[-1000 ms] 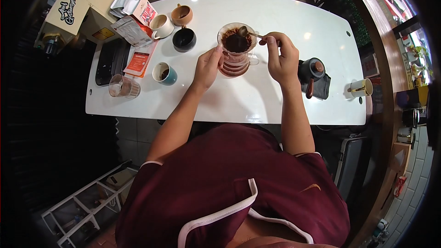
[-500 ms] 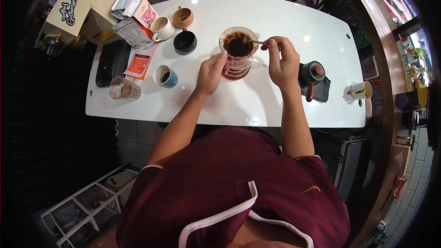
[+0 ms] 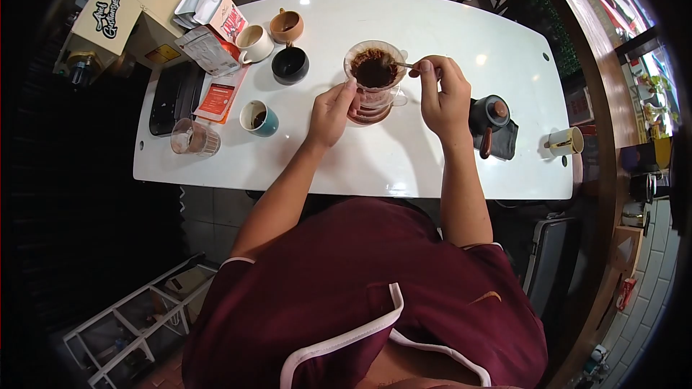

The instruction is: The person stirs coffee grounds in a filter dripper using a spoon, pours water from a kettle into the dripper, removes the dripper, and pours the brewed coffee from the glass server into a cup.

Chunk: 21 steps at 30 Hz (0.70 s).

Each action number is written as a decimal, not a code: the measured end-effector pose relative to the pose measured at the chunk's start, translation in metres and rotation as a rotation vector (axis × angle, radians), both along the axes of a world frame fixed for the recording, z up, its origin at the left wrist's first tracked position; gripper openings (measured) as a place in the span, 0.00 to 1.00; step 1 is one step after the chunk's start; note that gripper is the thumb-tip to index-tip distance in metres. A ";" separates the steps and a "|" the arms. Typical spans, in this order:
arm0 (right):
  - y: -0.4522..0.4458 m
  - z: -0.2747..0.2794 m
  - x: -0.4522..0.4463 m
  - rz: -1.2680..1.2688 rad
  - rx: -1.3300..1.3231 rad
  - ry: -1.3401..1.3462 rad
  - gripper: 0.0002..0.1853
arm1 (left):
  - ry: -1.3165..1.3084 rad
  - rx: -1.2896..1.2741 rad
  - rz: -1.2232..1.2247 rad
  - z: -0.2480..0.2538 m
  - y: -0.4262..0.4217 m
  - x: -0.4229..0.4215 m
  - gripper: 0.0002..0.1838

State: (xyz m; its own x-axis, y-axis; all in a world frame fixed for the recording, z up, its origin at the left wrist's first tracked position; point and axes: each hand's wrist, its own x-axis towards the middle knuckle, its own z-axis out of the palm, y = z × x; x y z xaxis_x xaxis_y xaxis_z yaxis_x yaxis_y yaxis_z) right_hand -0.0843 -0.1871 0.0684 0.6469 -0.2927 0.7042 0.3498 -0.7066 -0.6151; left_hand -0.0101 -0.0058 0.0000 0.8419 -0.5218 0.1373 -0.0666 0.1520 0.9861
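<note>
A clear coffee dripper holding a paper filter with dark wet coffee grounds sits on a glass server. My left hand is closed on the dripper's near left side, thumb up by the rim; its other fingers are partly hidden. In my right hand, a metal spoon is pinched between thumb and fingers. The spoon's bowl end dips into the grounds near the right side of the filter.
Left of the dripper stand a black cup, a tan cup, a cream cup, a teal cup and a glass. Coffee bags lie behind. To the right are a dark kettle-like pot and a mug.
Almost nothing differs. Both hands, the spoon and the dripper keep nearly the same places; the view has shifted very slightly.
</note>
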 end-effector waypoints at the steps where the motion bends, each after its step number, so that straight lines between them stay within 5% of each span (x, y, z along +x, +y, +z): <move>1: 0.001 0.000 -0.001 0.000 -0.007 0.013 0.05 | 0.000 0.000 0.002 0.001 0.000 0.000 0.24; 21: -0.006 0.005 -0.004 0.027 -0.040 0.028 0.05 | 0.034 0.014 -0.008 0.004 0.001 -0.002 0.23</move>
State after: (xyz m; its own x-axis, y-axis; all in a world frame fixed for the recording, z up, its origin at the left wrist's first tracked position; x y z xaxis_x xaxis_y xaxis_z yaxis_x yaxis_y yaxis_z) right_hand -0.0881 -0.1926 0.0732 0.6736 -0.2470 0.6966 0.3521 -0.7214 -0.5964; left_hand -0.0117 -0.0045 0.0044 0.8415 -0.5306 0.1017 -0.0320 0.1389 0.9898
